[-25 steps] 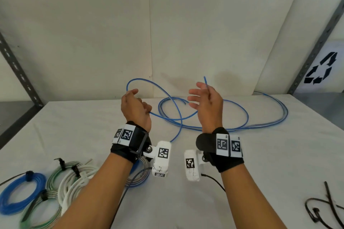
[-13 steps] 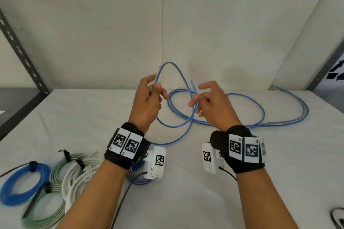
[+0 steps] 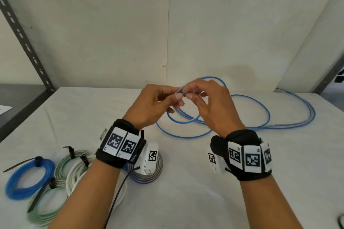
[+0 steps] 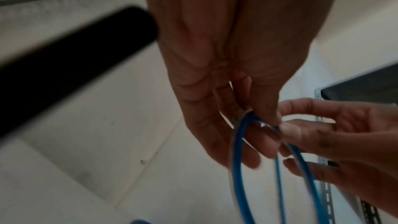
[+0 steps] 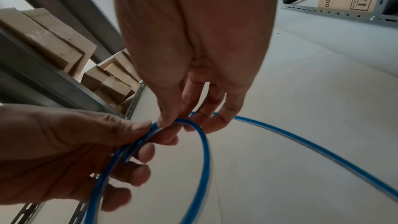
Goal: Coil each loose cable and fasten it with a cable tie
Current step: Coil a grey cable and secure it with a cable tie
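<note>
Both hands pinching a small first loop of light, springy, slick blue cable; best gripped right at the crossing between fingertips.

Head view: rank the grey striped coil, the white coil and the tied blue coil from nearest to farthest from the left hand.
From the left hand:
1. Grey striped coil, below the left wrist, partly hidden by the wrist camera.
2. White coil, further left, under the forearm.
3. Tied blue coil, at the table's far left edge.
</note>
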The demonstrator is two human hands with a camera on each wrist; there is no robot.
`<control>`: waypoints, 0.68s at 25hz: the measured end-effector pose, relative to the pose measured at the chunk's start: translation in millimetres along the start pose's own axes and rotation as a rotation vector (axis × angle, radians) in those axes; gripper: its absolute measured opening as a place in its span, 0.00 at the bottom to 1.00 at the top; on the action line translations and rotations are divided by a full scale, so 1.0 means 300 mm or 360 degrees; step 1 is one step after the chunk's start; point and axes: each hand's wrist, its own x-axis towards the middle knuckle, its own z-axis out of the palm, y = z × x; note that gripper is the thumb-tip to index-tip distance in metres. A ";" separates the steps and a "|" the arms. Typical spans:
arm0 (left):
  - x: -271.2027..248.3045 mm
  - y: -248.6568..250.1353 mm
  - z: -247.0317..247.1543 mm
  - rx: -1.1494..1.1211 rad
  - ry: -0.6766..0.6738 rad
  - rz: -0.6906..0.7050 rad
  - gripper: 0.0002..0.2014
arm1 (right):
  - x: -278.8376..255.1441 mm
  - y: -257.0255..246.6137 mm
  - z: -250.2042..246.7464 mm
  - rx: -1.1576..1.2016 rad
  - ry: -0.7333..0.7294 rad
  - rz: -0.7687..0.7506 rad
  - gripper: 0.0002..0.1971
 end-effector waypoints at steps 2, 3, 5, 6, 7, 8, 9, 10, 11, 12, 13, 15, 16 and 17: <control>-0.009 0.009 -0.010 0.0071 -0.0125 -0.0057 0.10 | -0.003 -0.012 -0.008 0.0128 -0.0062 0.0023 0.18; -0.011 0.010 -0.016 0.0120 -0.0161 -0.0082 0.09 | -0.004 -0.013 -0.008 0.0136 -0.0107 0.0039 0.22; -0.013 0.013 -0.027 0.0266 -0.0180 -0.0106 0.08 | -0.003 -0.008 0.006 0.0064 -0.0143 0.0065 0.17; -0.015 0.013 -0.031 0.0319 -0.0167 -0.0110 0.08 | -0.006 -0.008 0.022 -0.0017 -0.0125 0.0066 0.13; -0.016 0.014 -0.036 0.0343 -0.0152 -0.0117 0.07 | -0.010 -0.009 0.039 -0.0128 -0.0076 0.0057 0.10; -0.017 0.016 -0.042 0.0354 -0.0140 -0.0130 0.06 | -0.012 -0.010 0.056 -0.0271 0.0002 0.0025 0.08; -0.019 0.019 -0.051 0.0366 -0.0135 -0.0143 0.06 | -0.010 -0.013 0.067 -0.0423 0.0090 -0.0023 0.07; -0.021 0.023 -0.060 0.0380 -0.0136 -0.0154 0.05 | -0.007 -0.013 0.071 -0.0527 0.0158 -0.0071 0.07; -0.023 0.028 -0.069 0.0386 -0.0134 -0.0165 0.04 | -0.003 -0.010 0.070 -0.0540 0.0175 -0.0104 0.07; -0.025 0.033 -0.076 0.0381 -0.0134 -0.0170 0.04 | -0.001 -0.008 0.067 -0.0445 0.0141 -0.0112 0.07; -0.027 0.038 -0.080 0.0360 -0.0135 -0.0173 0.04 | -0.001 -0.007 0.062 -0.0283 0.0091 -0.0087 0.06; -0.031 0.051 -0.084 0.0289 -0.0130 -0.0169 0.04 | 0.001 -0.013 0.049 -0.0005 0.0061 0.0008 0.05; -0.034 0.058 -0.088 0.0255 -0.0122 -0.0169 0.05 | 0.004 -0.018 0.041 0.0038 0.0104 0.0031 0.05; -0.037 0.062 -0.092 0.0220 -0.0115 -0.0176 0.05 | 0.005 -0.020 0.031 0.0038 0.0175 0.0041 0.04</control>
